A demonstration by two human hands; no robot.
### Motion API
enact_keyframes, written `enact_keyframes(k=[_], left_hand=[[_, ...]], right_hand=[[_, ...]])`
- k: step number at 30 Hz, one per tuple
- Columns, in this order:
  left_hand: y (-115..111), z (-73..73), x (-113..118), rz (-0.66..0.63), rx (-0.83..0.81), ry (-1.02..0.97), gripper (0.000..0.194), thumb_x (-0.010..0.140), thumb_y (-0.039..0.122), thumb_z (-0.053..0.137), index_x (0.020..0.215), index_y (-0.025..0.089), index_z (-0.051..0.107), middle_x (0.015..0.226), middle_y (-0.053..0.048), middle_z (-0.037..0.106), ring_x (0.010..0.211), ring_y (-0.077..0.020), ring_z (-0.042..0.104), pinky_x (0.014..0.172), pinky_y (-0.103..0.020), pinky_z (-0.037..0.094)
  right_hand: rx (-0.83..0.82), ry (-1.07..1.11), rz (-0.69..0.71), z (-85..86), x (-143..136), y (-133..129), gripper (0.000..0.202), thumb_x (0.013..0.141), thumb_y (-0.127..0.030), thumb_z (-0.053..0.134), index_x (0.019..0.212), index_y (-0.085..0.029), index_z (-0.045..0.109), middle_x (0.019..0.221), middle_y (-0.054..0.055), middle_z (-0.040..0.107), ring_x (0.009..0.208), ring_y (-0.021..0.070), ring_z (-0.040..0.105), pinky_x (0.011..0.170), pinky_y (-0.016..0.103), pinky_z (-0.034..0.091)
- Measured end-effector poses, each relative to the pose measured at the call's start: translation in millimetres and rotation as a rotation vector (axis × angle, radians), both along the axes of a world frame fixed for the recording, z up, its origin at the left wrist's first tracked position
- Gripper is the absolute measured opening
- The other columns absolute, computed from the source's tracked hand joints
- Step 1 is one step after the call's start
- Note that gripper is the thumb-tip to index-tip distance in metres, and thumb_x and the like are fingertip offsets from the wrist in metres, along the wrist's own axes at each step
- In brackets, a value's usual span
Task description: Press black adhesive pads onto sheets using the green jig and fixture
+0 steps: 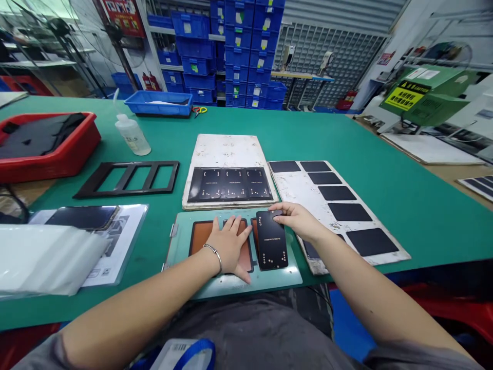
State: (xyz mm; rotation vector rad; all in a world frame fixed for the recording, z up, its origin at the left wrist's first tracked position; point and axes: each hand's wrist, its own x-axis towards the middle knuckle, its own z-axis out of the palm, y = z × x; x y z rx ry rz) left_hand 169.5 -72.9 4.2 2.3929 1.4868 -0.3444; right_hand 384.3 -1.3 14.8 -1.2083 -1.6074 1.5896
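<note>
I see the right hand (291,216) pinching one black panel (272,244), apparently unseated, over the fixture (287,279); the left hand (229,247) lies spread across panel-free orange recesses (199,237).

1. Grey shirt (246,334), dark and plain, at the bottom centre of the frame.
2. Short sleeves, the left sleeve (44,354) at the lower left, the right sleeve (419,357) at the lower right.
3. Thin silver-coloured bangle (219,262) above the left hand (230,249); both hands bare.
4. Pale badge (171,354) with a barcode, bottom centre-left, beside a bright blue strap (194,350).
</note>
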Motion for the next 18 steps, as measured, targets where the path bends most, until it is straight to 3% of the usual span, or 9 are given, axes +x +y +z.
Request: enact_keyframes(k=[10,14,18], left_hand=[[0.4,-5.1,-1.9,0.001,0.026,-0.022,0.127,0.042,0.083,0.058,0.144,0.021,0.017,0.151,-0.019,0.007,0.134,-0.0465,-0.002,0.098,-0.07,-0.005],[0.0,-4.9,-2.2,-0.01,0.025,-0.021,0.126,0.044,0.084,0.055,0.145,0.019,0.016,0.151,-0.02,0.005,0.135,-0.0447,-0.001,0.098,-0.07,-0.006],[-1.1,-6.5,-3.0,0.009,0.032,-0.041,0.13,0.043,0.084,0.054,0.145,0.016,0.011,0.151,-0.021,0.005,0.135,-0.0445,-0.001,0.097,-0.071,-0.006]], right_hand=[[-0.005,-0.018,0.041,-10.8,-2.6,1.3,0.026,0.071,-0.023,0.062,0.096,-0.021,0.061,0.086,0.002,0.065,0.074,0.0141,0.061,0.071,0.03,0.05],[0.329,-0.338,0.133,-15.0,3.2,7.7,0.031,0.076,-0.025,0.059,0.106,-0.023,0.062,0.105,0.006,0.06,0.101,0.0201,0.056,0.09,0.039,0.044],[0.618,-0.756,0.265,-22.9,5.0,-4.1,0.045,0.081,-0.034,0.056,0.125,-0.026,0.054,0.132,0.01,0.046,0.125,0.0284,0.038,0.104,0.049,0.028]])
